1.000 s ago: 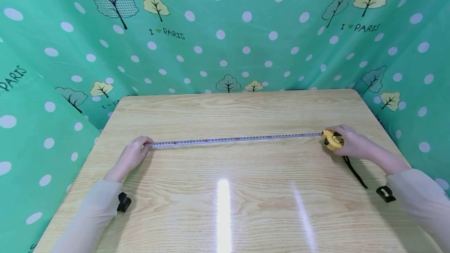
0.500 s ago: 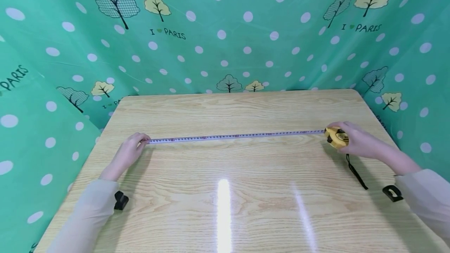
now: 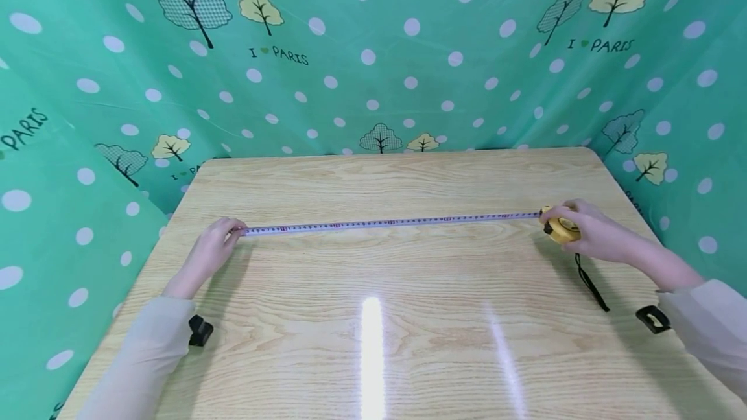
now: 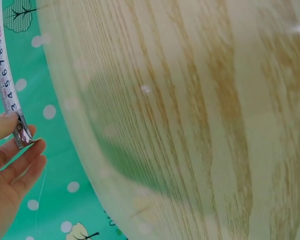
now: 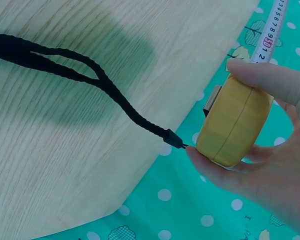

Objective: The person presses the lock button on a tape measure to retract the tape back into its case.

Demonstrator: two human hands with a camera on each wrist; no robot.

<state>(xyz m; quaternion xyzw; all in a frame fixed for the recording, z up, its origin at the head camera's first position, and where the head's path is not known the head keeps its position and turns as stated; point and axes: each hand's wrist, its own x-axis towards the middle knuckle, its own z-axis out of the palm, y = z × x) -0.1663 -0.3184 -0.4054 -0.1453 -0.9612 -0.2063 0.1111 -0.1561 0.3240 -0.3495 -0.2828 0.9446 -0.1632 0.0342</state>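
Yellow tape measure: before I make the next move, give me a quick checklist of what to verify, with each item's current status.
1. Left hand pinching the end of the white, numbered tape blade: ok.
2. Right hand gripping the yellow, rounded tape case: ok.
3. Blade extended between the hands, no kink visible: ok.
4. Black braided wrist strap apart from the blade: ok.
5. Blade lock engaged: cannot tell.
6. Blade off the pale wood-grain table along its length: cannot tell.

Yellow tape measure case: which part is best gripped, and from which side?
Probably its rounded body, gripped from the right, as the right hand holds it: the blade exits left and the black strap hangs off the near side, so neither blocks that approach.
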